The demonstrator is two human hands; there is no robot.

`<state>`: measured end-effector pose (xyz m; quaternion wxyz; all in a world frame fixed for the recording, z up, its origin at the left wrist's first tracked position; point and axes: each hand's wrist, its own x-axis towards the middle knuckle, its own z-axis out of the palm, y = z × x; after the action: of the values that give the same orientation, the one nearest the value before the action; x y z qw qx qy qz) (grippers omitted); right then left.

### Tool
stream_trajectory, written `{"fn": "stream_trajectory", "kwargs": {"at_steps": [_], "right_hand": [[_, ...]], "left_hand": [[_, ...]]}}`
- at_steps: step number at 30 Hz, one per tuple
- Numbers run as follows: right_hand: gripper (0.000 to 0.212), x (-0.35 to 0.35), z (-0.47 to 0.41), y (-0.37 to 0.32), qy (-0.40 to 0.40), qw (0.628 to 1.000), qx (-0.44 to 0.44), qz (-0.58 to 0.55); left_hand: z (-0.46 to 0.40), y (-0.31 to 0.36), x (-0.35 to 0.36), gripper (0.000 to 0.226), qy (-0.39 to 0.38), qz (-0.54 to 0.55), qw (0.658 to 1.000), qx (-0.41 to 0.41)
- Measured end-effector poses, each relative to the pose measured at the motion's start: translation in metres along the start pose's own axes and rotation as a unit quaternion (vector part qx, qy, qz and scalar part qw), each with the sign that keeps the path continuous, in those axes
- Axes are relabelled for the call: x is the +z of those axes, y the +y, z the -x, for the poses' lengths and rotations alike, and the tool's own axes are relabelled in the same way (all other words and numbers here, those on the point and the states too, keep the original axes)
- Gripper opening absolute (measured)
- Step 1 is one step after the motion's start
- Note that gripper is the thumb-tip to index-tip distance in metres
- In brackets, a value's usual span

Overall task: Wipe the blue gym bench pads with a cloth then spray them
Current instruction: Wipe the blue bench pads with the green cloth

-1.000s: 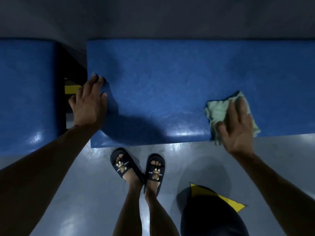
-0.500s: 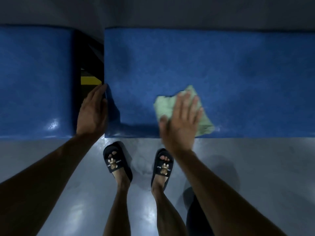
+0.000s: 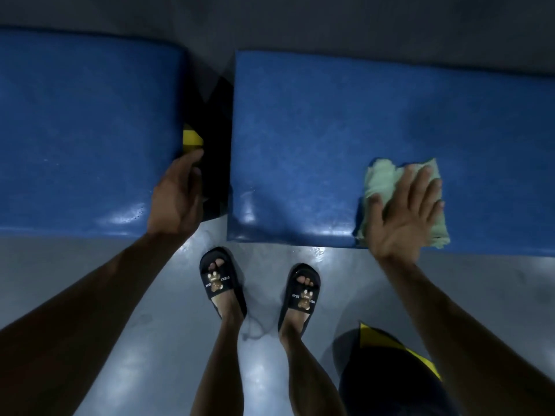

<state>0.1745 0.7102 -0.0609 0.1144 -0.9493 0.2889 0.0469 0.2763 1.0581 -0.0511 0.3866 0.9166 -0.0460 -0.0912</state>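
Now, head view:
Cloth (image 3: 387,178): soft, light and crumpled, at the front edge of the right bench pad (image 3: 345,121); likely best pressed flat.
Right hand (image 3: 402,214): open, fingers spread on the cloth.
Left hand (image 3: 177,199): loosely curled over the left bench pad (image 3: 84,121) corner.

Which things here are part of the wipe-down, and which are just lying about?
Part of the job:
- right blue pad, being wiped
- left blue pad
- green cloth, flat under the right hand
- left hand, resting at the left pad's inner corner

Just there:
- black slippers
- yellow floor marking
- grey floor

No spray bottle is in view.
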Motion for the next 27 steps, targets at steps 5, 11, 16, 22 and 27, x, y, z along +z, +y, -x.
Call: {"fn": "stream_trajectory", "kwargs": {"at_steps": [5, 11, 16, 22, 27], "right_hand": [[0.071, 0.028, 0.066, -0.115, -0.065, 0.972, -0.226, 0.015], [0.067, 0.034, 0.077, -0.143, -0.101, 0.901, -0.416, 0.073], [0.059, 0.039, 0.024, -0.180, -0.106, 0.858, -0.495, 0.088], [0.066, 0.049, -0.019, -0.244, -0.113, 0.889, -0.415, 0.156], [0.063, 0.031, 0.067, -0.185, -0.119, 0.904, -0.396, 0.109]], "left_hand": [[-0.008, 0.002, -0.008, 0.039, 0.002, 0.039, 0.999, 0.010], [-0.019, -0.002, -0.013, 0.035, 0.012, 0.086, 0.996, 0.008], [-0.026, -0.001, -0.019, 0.042, 0.008, 0.093, 0.995, 0.016], [-0.039, -0.002, -0.041, 0.041, 0.013, 0.105, 0.994, 0.024], [-0.048, -0.007, -0.044, 0.036, 0.012, 0.121, 0.993, 0.015]]}}
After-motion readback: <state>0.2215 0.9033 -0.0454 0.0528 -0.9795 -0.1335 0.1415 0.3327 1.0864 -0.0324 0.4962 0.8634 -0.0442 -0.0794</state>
